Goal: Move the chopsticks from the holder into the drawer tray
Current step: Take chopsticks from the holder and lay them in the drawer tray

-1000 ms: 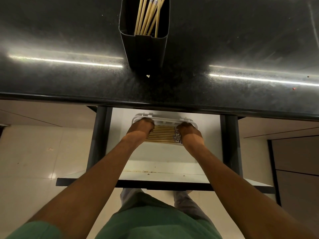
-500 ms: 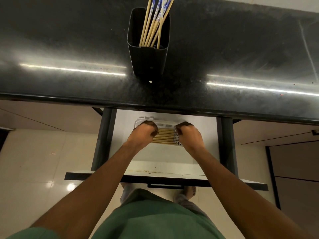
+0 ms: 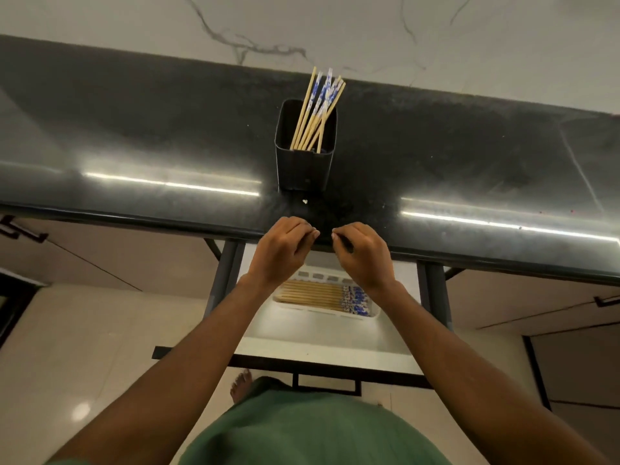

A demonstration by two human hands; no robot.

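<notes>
A black square holder (image 3: 304,169) stands on the dark countertop with several wooden chopsticks (image 3: 317,110), blue-and-white at their tops, leaning in it. Below the counter the drawer (image 3: 322,337) is pulled out, and a white tray (image 3: 372,315) in it holds several more chopsticks (image 3: 322,295) lying flat side by side. My left hand (image 3: 283,251) and my right hand (image 3: 362,255) hover above the tray at the counter's front edge, close together, fingers loosely curled and holding nothing.
The dark countertop (image 3: 134,135) runs the full width, with a marbled wall (image 3: 369,28) behind it. Dark metal legs (image 3: 224,273) flank the drawer. Tiled floor (image 3: 67,347) and my bare foot (image 3: 241,385) show below.
Both hands have let go of the chopsticks in the tray and risen from the drawer to the counter's edge. The view has tilted upward, showing the whole holder.
</notes>
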